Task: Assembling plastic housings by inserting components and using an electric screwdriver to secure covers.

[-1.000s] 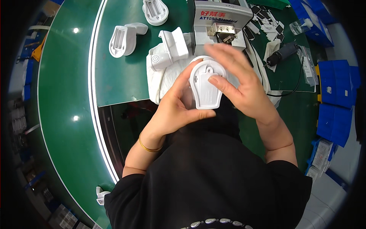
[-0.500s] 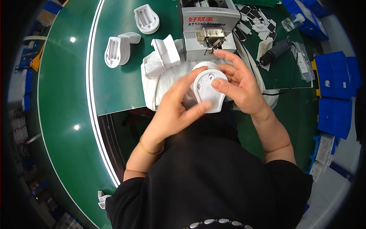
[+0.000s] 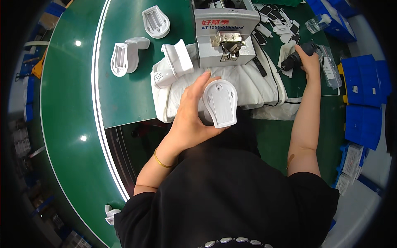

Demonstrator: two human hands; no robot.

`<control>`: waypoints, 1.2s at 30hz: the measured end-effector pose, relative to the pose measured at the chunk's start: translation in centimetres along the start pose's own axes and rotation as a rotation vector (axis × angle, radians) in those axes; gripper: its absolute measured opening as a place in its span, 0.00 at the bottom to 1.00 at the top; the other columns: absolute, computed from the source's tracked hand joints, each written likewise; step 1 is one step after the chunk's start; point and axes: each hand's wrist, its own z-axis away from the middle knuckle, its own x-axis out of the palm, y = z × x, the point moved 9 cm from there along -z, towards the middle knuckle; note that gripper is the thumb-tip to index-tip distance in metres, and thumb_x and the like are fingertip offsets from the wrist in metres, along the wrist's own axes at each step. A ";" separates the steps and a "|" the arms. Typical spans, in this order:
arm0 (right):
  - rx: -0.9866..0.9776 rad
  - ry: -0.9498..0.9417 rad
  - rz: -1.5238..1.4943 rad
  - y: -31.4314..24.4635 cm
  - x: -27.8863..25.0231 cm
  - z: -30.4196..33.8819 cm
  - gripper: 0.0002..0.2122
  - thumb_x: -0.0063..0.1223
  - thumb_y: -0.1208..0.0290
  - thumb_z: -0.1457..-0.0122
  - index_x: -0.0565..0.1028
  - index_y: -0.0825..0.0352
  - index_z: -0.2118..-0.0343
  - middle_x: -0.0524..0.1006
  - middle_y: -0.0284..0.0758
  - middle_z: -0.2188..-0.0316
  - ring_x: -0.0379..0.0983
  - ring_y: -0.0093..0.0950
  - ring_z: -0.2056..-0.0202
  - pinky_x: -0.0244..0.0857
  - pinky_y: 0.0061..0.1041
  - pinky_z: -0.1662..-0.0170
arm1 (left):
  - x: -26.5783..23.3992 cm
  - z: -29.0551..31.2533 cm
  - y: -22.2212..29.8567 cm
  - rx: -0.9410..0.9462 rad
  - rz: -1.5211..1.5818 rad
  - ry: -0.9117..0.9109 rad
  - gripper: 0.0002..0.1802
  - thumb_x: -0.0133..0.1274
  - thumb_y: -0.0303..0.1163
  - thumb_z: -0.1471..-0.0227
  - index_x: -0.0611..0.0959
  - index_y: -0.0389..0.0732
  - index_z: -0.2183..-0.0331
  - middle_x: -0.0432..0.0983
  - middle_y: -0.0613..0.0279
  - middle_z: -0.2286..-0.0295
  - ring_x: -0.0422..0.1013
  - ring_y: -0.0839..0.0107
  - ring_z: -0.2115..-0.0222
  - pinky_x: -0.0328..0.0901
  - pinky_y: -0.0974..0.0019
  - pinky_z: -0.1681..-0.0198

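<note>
My left hand [image 3: 191, 113] grips a white plastic housing [image 3: 223, 105] by its side, fingers behind it and thumb along its lower end. The housing's rounded flat face is turned up, with a cover plate set in it and a small screw hole near the top. Far to the right, my right hand [image 3: 309, 63] is wrapped round a dark electric screwdriver [image 3: 292, 62], whose tip points left. Another white housing [image 3: 177, 62], with a speaker grille, lies on the white cloth [image 3: 252, 84] beyond my left hand.
Two white housings [image 3: 157, 22] with exposed battery bays stand at the back left. A grey metal machine [image 3: 225, 31] is straight ahead. Loose white and dark parts [image 3: 283, 27], a clear bottle [image 3: 316, 25] and plastic bags [image 3: 329, 70] lie at the back right, near blue bins [image 3: 364, 80].
My right hand has left the white housing and reached out right to the electric screwdriver. My left hand has shifted slightly left with the housing, which it now holds alone.
</note>
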 end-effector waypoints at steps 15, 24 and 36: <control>-0.615 -0.936 -1.533 -17.1 -1.2 13.2 0.24 0.43 0.78 0.43 0.60 0.73 0.41 0.66 0.51 0.44 0.60 0.45 0.39 0.39 0.55 0.31 | 2.0 1.4 -2.2 -0.016 -0.130 -0.135 0.42 0.70 0.24 0.68 0.77 0.48 0.46 0.63 0.46 0.42 0.62 0.46 0.43 0.60 0.56 0.42; -0.829 -0.535 -0.883 -26.6 2.4 23.5 0.25 0.62 0.86 0.52 0.65 0.72 0.50 0.75 0.39 0.59 0.76 0.30 0.60 0.72 0.31 0.54 | 1.9 2.2 -2.0 0.025 -0.231 -0.054 0.41 0.72 0.28 0.70 0.80 0.52 0.48 0.65 0.46 0.44 0.64 0.46 0.45 0.64 0.53 0.44; -0.788 -0.440 -1.012 -28.0 3.7 23.3 0.21 0.58 0.79 0.44 0.65 0.73 0.49 0.75 0.36 0.74 0.74 0.24 0.75 0.69 0.23 0.67 | 2.1 2.3 -2.5 0.062 -0.222 0.054 0.38 0.73 0.30 0.70 0.82 0.53 0.50 0.67 0.48 0.46 0.68 0.48 0.48 0.68 0.55 0.49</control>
